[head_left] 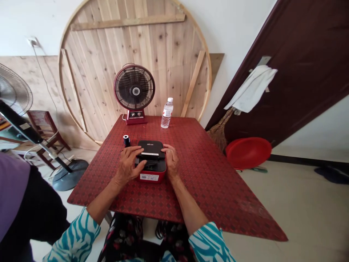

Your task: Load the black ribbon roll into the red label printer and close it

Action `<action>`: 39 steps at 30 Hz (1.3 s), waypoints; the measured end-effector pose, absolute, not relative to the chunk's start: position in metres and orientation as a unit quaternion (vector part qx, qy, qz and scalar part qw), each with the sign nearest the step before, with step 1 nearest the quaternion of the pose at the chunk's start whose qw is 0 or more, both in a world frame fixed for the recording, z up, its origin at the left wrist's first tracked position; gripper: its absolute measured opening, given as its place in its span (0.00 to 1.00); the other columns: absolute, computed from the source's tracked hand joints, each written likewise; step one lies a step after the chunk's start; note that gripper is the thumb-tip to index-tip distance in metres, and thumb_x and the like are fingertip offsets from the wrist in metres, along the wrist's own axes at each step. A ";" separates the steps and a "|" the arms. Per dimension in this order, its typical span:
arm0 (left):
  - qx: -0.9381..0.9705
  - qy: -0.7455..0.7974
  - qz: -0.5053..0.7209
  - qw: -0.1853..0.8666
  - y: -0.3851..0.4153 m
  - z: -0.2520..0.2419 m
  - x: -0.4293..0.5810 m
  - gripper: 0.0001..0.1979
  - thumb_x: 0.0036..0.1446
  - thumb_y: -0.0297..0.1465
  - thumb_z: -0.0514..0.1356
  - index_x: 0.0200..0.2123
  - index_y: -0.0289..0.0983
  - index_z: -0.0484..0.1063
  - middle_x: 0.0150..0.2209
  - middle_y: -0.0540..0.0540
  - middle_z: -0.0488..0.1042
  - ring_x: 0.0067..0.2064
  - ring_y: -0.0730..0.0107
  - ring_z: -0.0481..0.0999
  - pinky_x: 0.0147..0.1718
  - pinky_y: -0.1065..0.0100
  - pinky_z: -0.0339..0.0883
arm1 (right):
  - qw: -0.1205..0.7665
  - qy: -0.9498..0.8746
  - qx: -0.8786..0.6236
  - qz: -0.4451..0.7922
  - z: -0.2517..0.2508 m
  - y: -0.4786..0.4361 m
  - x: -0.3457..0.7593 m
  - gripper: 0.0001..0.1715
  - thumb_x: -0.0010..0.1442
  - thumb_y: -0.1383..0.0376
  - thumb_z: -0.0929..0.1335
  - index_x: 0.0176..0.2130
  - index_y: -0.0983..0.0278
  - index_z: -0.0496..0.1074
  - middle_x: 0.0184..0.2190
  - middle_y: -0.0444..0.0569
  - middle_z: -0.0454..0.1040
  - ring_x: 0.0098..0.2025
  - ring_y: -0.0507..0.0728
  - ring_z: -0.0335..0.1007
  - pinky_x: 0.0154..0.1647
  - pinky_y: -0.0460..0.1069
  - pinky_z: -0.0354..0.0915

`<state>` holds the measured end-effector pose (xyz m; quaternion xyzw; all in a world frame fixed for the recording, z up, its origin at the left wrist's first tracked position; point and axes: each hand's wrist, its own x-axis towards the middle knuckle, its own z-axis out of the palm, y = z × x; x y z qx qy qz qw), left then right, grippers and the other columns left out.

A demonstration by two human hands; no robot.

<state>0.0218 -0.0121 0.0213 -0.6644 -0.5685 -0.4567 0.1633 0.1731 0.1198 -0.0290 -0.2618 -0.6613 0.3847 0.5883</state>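
black-and-red device point(150, 147) | between hands | left hand point(127, 164) grasping its left side | right hand point(170, 159) grasping its right side

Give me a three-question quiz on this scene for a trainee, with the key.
1. True or false: the left hand and the right hand both touch the black-and-red device.
2. Which thing on the table stands nearest the left hand? A) red desk fan; B) small black spool; C) plastic water bottle.
3. Fill in the blank: the white towel hangs on the dark brown ____.

Key: 1 true; 2 B; 3 door.
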 end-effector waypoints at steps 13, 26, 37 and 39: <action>-0.676 -0.574 -0.453 0.090 -0.014 0.003 0.008 0.15 0.62 0.28 0.49 0.45 0.38 0.74 0.46 0.43 0.75 0.51 0.63 0.70 0.52 0.54 0.61 | 0.587 -0.659 -0.263 0.389 -0.042 0.115 0.175 0.20 0.62 0.53 0.59 0.34 0.60 0.73 0.47 0.51 0.68 0.53 0.58 0.64 0.58 0.57 0.56; -0.482 -0.608 -0.625 -0.087 -0.030 -0.022 0.008 0.18 0.63 0.38 0.50 0.50 0.38 0.70 0.50 0.41 0.73 0.52 0.62 0.71 0.53 0.58 0.62 | 0.566 -0.497 -0.320 0.575 -0.063 0.124 0.166 0.31 0.56 0.46 0.61 0.52 0.61 0.66 0.50 0.54 0.71 0.49 0.58 0.69 0.49 0.56 0.64; -0.366 -0.540 -0.708 -0.271 -0.010 -0.020 0.008 0.22 0.57 0.42 0.56 0.50 0.36 0.70 0.48 0.40 0.74 0.48 0.62 0.74 0.47 0.61 0.66 | 0.542 -0.556 -0.347 0.527 -0.048 0.119 0.165 0.30 0.57 0.45 0.59 0.49 0.62 0.68 0.47 0.54 0.74 0.47 0.58 0.70 0.49 0.55 0.64; -0.332 -0.524 -0.724 -0.302 -0.004 -0.013 0.008 0.23 0.52 0.39 0.59 0.50 0.36 0.69 0.50 0.39 0.73 0.48 0.61 0.74 0.46 0.62 0.66 | 0.543 -0.557 -0.349 0.522 -0.046 0.118 0.166 0.31 0.57 0.45 0.59 0.48 0.62 0.69 0.46 0.54 0.74 0.48 0.59 0.69 0.50 0.55 0.63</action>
